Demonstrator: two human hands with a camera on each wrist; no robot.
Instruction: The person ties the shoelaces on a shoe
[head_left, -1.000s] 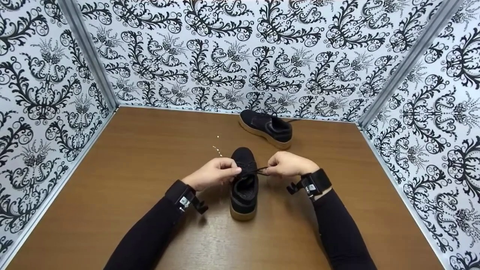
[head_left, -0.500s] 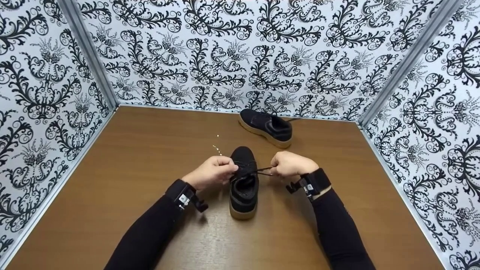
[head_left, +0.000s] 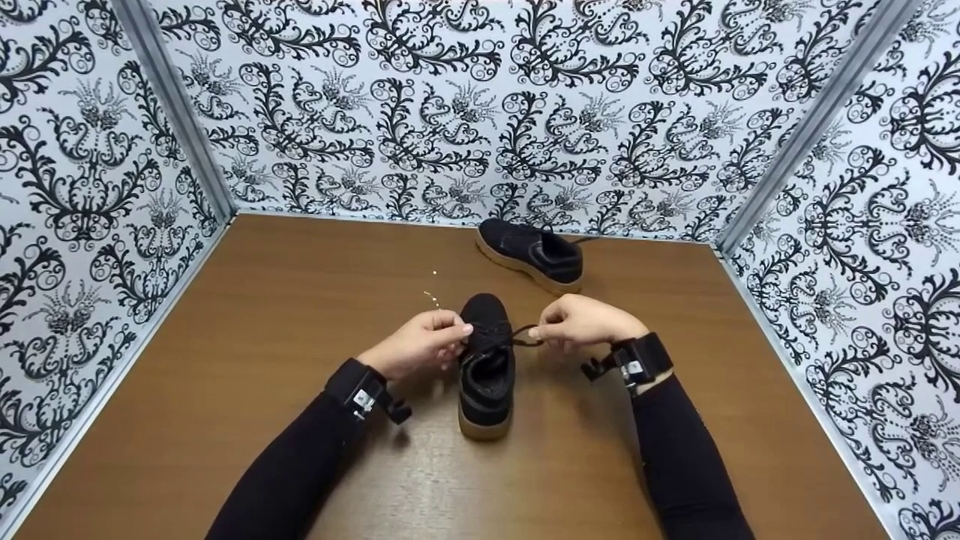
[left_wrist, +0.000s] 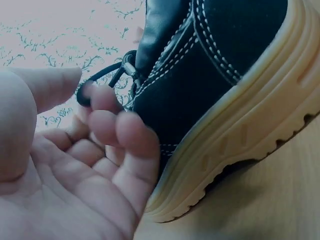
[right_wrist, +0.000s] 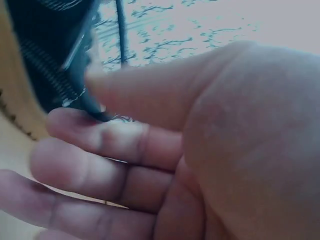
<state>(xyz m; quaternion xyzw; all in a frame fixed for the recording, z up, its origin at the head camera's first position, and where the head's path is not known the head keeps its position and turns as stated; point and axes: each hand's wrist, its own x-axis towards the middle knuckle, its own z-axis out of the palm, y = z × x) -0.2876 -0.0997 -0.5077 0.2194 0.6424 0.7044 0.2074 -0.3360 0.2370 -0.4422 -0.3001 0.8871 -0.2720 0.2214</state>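
A black shoe (head_left: 486, 420) with a tan sole stands on the table, toe pointing away, between both hands. At its left side, my left hand (head_left: 416, 346) pinches a black shoelace between thumb and curled index finger. The left wrist view shows this shoelace (left_wrist: 105, 73) running from a metal eyelet to the fingers, beside the shoe's white-stitched side (left_wrist: 185, 100). To the right of the shoe, my right hand (head_left: 592, 321) holds a shoelace loop (head_left: 525, 339) by thumb and index finger. Its other fingers (right_wrist: 60, 162) are extended in the right wrist view.
A second black shoe (head_left: 532, 255) with a tan sole lies angled at the back of the brown table (head_left: 300, 285), its lace trailing right. Patterned white-and-black panels (head_left: 465, 112) with grey metal posts (head_left: 184, 112) enclose the table at back and sides.
My right hand first drew the lace to the right, away from the shoe. Since then its thumb has come back toward the shoe and the lace has slackened. My left hand has shifted slightly left.
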